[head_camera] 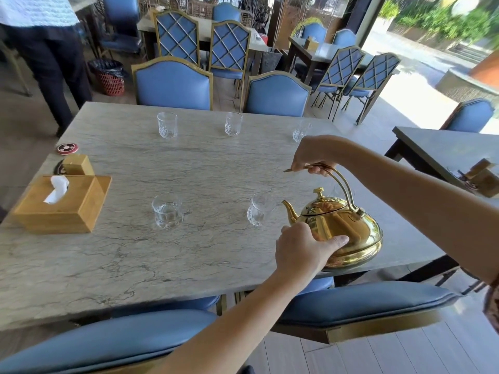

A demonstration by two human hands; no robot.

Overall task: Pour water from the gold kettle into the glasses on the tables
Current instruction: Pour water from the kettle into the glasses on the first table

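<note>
The gold kettle [348,228] hangs tilted over the near right part of the marble table [216,168], its spout pointing left at a glass [259,209]. My right hand [313,157] grips the kettle's handle from above. My left hand [302,249] presses against the kettle's lower body. A second near glass [167,210] stands to the left with water in it. Three more glasses stand along the far edge: left [167,125], middle [233,123] and right [300,132], the last partly hidden by my right wrist.
A wooden tissue box [62,203] and a small wooden holder [78,165] sit at the table's left end. Blue chairs [172,85] surround the table, two right below me. A person stands at far left beside a red bin [109,76]. Another table [448,149] lies to the right.
</note>
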